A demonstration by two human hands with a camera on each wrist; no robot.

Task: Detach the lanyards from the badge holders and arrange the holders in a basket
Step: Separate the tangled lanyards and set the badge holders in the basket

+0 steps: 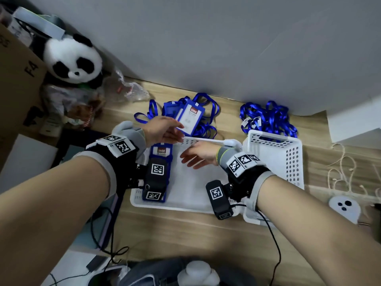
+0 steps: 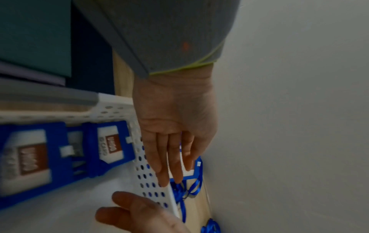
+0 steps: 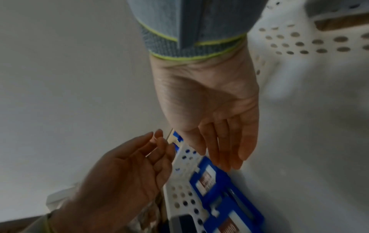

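Note:
A blue badge holder [image 1: 190, 118] with its lanyard [image 1: 208, 106] attached lies on a heap of blue lanyards behind the white basket [image 1: 185, 203]. My left hand [image 1: 177, 131] reaches over the basket's far rim; its straight fingers [image 2: 177, 167] touch the holder's near edge [image 2: 190, 174]. My right hand [image 1: 189, 159] hovers open and holds nothing, palm down above the basket floor [image 3: 229, 149]. Several blue holders [image 1: 161, 151] [image 2: 111, 149] [image 3: 209, 181] lie stacked along the basket's left side. A pile of loose blue lanyards [image 1: 268, 118] sits at the back right.
A second white perforated basket [image 1: 274, 157] leans against the first one's right side. A panda plush [image 1: 74, 58], a cardboard box [image 1: 16, 79] and a plastic bag [image 1: 127, 89] crowd the left. A white device [image 1: 344, 207] and cord [image 1: 340, 172] lie at the right. The wall rises close behind.

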